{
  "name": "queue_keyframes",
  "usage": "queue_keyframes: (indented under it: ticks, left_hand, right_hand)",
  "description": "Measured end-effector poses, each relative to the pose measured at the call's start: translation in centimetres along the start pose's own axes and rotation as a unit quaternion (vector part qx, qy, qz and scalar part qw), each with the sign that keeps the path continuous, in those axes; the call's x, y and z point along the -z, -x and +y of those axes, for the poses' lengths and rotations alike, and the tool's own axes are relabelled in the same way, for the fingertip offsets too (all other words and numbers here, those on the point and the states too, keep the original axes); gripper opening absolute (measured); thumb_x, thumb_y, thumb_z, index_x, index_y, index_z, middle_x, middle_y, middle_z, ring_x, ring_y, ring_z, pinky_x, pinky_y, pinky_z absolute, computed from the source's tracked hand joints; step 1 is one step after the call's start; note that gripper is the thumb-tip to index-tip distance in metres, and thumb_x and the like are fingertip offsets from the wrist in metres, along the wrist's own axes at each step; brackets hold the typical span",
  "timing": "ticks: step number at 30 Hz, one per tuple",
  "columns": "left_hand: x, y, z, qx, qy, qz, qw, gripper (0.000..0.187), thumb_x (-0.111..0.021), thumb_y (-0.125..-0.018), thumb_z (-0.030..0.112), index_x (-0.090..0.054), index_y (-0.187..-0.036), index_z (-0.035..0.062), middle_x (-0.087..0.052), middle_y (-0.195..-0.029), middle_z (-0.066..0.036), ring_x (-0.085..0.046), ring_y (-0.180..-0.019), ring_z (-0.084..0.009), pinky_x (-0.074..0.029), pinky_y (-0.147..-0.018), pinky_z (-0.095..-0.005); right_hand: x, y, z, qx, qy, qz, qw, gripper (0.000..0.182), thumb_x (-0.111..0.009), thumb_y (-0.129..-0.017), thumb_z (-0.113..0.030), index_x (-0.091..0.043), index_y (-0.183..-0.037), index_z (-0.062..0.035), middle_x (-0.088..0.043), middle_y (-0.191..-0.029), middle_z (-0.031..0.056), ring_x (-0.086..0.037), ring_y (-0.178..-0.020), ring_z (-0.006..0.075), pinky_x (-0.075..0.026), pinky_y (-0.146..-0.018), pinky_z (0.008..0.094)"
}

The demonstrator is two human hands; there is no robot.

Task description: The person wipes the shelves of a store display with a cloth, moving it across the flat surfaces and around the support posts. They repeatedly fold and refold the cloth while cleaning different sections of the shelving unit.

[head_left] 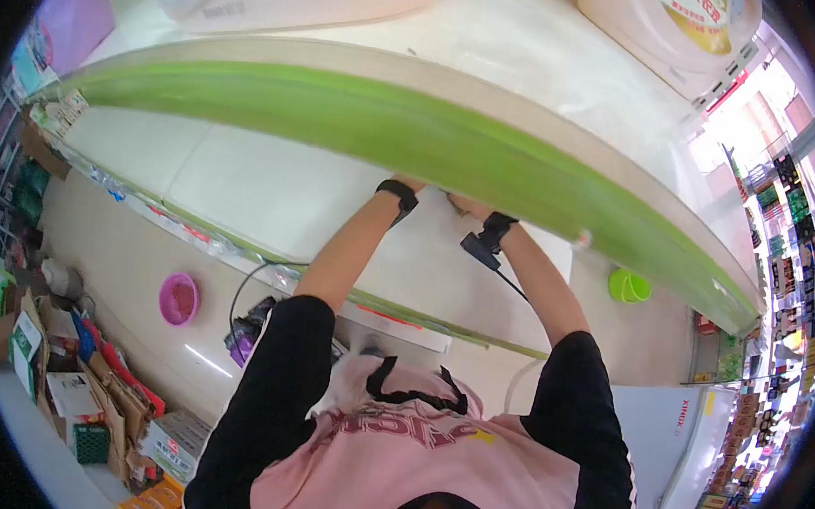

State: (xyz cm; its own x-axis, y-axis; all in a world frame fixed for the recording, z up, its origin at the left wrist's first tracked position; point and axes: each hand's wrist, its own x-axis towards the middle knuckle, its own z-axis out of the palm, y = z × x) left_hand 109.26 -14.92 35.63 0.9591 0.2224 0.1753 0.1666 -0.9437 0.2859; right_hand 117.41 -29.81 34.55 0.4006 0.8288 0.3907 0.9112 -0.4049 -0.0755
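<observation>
Both my arms reach over a white lower shelf [272, 181], under the green front edge [342, 110] of the shelf above. Of my left hand [412, 184], only the part near the wrist shows, below a black wrist strap; the green edge covers its fingers. My right hand [471, 207] is close beside it, low over the white surface and partly covered too. Whether either hand holds anything is hidden. A black strap with a small black device [481, 250] and a cable is on my right wrist.
Large pale bottles [664, 28] stand on the upper shelf. A pink basket [179, 298] and a green bucket [629, 286] are on the floor. Cardboard and boxes [90, 403] are heaped at the lower left. A white cabinet [658, 438] stands at the right, near stocked shelves.
</observation>
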Motion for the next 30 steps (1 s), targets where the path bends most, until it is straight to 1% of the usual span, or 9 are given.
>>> queue_keyframes:
  ticks: [8,16,21,22,23,24,25,28,30]
  left_hand:
    - [0.5,5.2,-12.7,0.045,-0.033,0.021,0.998,0.047,-0.057,-0.079,0.008,-0.048,-0.125,0.0023,-0.053,-0.121,-0.025,-0.049,-0.115,-0.0404,-0.039,-0.098,-0.0477]
    - [-0.8,5.6,-12.9,-0.004,-0.06,0.052,0.997,0.048,-0.057,-0.079,0.009,-0.048,-0.126,0.003,-0.052,-0.123,-0.025,-0.049,-0.116,-0.0407,-0.038,-0.099,-0.0478]
    - [-2.0,6.9,-6.3,-0.102,-0.08,0.109,0.986,0.049,-0.057,-0.079,0.009,-0.048,-0.127,0.0034,-0.052,-0.124,-0.024,-0.048,-0.116,-0.0409,-0.038,-0.099,-0.0478]
    - [-1.4,6.8,-2.2,0.029,-0.156,0.024,0.987,0.041,-0.055,-0.083,0.009,-0.047,-0.123,0.0023,-0.047,-0.125,-0.031,-0.047,-0.116,-0.0441,-0.039,-0.096,-0.0505]
    - [-1.1,6.9,0.6,0.16,-0.226,-0.06,0.959,0.034,-0.052,-0.086,0.01,-0.047,-0.119,0.0013,-0.042,-0.127,-0.037,-0.045,-0.117,-0.0474,-0.04,-0.093,-0.0533]
    - [-4.4,7.2,0.4,0.151,-0.162,0.03,0.975,0.029,-0.05,-0.088,0.011,-0.044,-0.115,0.0034,-0.036,-0.129,-0.041,-0.042,-0.117,-0.0528,-0.042,-0.088,-0.0575]
    - [-4.2,8.2,3.0,0.151,-0.161,0.031,0.975,0.029,-0.05,-0.088,0.011,-0.044,-0.115,0.0034,-0.036,-0.129,-0.041,-0.042,-0.117,-0.0528,-0.042,-0.088,-0.0575]
    - [-4.0,12.3,11.6,0.15,-0.179,0.047,0.971,0.023,-0.049,-0.088,0.01,-0.042,-0.108,0.0044,-0.037,-0.126,-0.044,-0.045,-0.116,-0.0517,-0.045,-0.084,-0.0571]
    - [-3.8,14.6,15.6,0.091,-0.173,0.019,0.98,0.019,-0.049,-0.086,0.01,-0.043,-0.103,0.0032,-0.041,-0.119,-0.046,-0.049,-0.11,-0.0532,-0.047,-0.082,-0.0565]
  right_hand:
    - [1.6,-4.1,-7.0,0.013,-0.016,-0.066,0.998,0.02,-0.058,-0.078,-0.014,-0.063,-0.095,-0.0029,-0.061,-0.1,0.015,-0.06,-0.086,0.0326,-0.049,-0.076,0.0422]
    - [2.5,-2.9,-7.5,0.042,-0.036,-0.128,0.99,0.02,-0.059,-0.077,-0.013,-0.063,-0.094,-0.0017,-0.061,-0.103,0.0154,-0.06,-0.088,0.0334,-0.05,-0.076,0.0415]
    - [5.5,0.8,-6.5,0.083,-0.041,-0.191,0.977,0.02,-0.06,-0.077,-0.013,-0.064,-0.093,-0.001,-0.061,-0.105,0.0155,-0.061,-0.09,0.0339,-0.051,-0.077,0.0411]
    - [6.4,1.8,-6.2,0.09,-0.043,-0.205,0.974,0.02,-0.06,-0.077,-0.013,-0.064,-0.093,-0.0009,-0.06,-0.105,0.0156,-0.061,-0.09,0.034,-0.051,-0.077,0.041]
    - [6.5,3.1,-5.4,0.088,-0.043,-0.206,0.974,0.02,-0.06,-0.077,-0.013,-0.064,-0.093,-0.0009,-0.06,-0.105,0.0156,-0.061,-0.09,0.034,-0.051,-0.077,0.041]
    - [6.1,5.0,-4.1,0.144,-0.024,-0.181,0.972,0.019,-0.057,-0.076,-0.008,-0.062,-0.093,-0.0011,-0.06,-0.1,0.0144,-0.061,-0.085,0.0325,-0.05,-0.071,0.0403]
    - [6.3,6.8,-2.8,0.201,-0.006,-0.154,0.967,0.018,-0.053,-0.076,-0.003,-0.059,-0.093,-0.0014,-0.059,-0.096,0.0132,-0.061,-0.081,0.0311,-0.05,-0.066,0.0395]
    - [10.4,12.6,-1.0,0.202,-0.033,-0.205,0.957,0.025,-0.055,-0.076,-0.005,-0.058,-0.1,0.0002,-0.057,-0.097,0.0125,-0.06,-0.083,0.0322,-0.05,-0.068,0.0419]
    - [12.4,16.6,0.7,0.191,-0.083,-0.24,0.948,0.027,-0.055,-0.08,-0.008,-0.057,-0.107,-0.0016,-0.057,-0.099,0.0122,-0.06,-0.082,0.0333,-0.049,-0.067,0.0425]
